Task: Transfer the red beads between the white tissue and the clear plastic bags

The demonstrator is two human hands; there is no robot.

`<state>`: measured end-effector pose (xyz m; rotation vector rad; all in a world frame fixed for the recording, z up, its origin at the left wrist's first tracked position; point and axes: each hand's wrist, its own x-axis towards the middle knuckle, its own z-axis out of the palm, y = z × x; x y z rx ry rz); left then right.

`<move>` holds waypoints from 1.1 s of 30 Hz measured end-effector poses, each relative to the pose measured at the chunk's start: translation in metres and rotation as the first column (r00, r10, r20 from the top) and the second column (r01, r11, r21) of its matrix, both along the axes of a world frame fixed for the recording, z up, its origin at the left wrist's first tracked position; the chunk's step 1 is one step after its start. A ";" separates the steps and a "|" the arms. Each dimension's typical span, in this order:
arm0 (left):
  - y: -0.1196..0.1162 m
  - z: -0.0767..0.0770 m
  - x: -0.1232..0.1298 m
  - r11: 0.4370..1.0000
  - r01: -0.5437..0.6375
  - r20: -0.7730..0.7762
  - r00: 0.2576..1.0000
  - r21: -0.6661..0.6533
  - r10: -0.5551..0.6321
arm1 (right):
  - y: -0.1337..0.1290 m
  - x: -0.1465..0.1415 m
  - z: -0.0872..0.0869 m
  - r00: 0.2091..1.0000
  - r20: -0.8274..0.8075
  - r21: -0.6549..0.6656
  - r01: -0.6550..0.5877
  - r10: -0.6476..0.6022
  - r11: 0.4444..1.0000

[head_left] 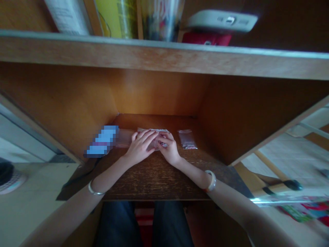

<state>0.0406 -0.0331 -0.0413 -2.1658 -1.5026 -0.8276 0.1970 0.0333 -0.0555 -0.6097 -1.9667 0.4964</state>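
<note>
Bag (152, 144), one: clear plastic, flat on the worktop (159, 183), largely covered by the hands. Contents blurred; a few small bits seem to show near the right fingers. Handling, as judged: very light, limp, slick, quick to crease or slide; film probably tears if pulled hard. Best hold: a flat pinch at an edge or corner, the other hand steadying the middle.

Left hand (141, 145): over the bag's left part; fingers extended, side by side, laid across the film; thumb apart, toward the near edge. Whether it grips or only presses, cannot tell.

Right hand (168, 147): at the bag's right end; fingers curled, thumb and forefinger brought close, apparently pinching the film.

Sachet (187, 139), one: clear, small bits along its near edge; right of the bag, apart from it.

Film (123, 138): clear, flat, just left of the bag.

Pixelated item (102, 141): farther left of the bag, beyond the film.
</note>
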 end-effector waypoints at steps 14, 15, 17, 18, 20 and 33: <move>0.003 0.000 -0.006 0.988 -0.146 0.105 0.985 0.056 0.140 | -0.003 0.003 0.007 0.994 -0.104 0.032 0.025 -0.021 0.999; 0.004 0.000 -0.008 0.980 -0.185 0.125 0.977 0.073 0.175 | -0.002 0.003 0.008 0.993 -0.109 0.035 0.053 -0.049 0.998; 0.006 -0.002 -0.010 0.963 -0.246 0.161 0.960 0.106 0.228 | 0.004 0.003 0.007 0.991 -0.068 0.042 0.116 -0.113 0.992; 0.007 -0.002 -0.012 0.956 -0.267 0.175 0.954 0.120 0.245 | 0.008 0.003 0.006 0.988 -0.020 0.046 0.152 -0.151 0.987; 0.008 -0.003 -0.014 0.946 -0.292 0.192 0.945 0.139 0.263 | 0.018 0.002 0.003 0.964 0.107 0.055 0.238 -0.243 0.970; 0.012 -0.007 -0.018 0.954 -0.277 0.267 0.933 0.115 0.239 | 0.088 -0.002 0.011 0.818 0.527 -0.018 0.282 -0.230 0.959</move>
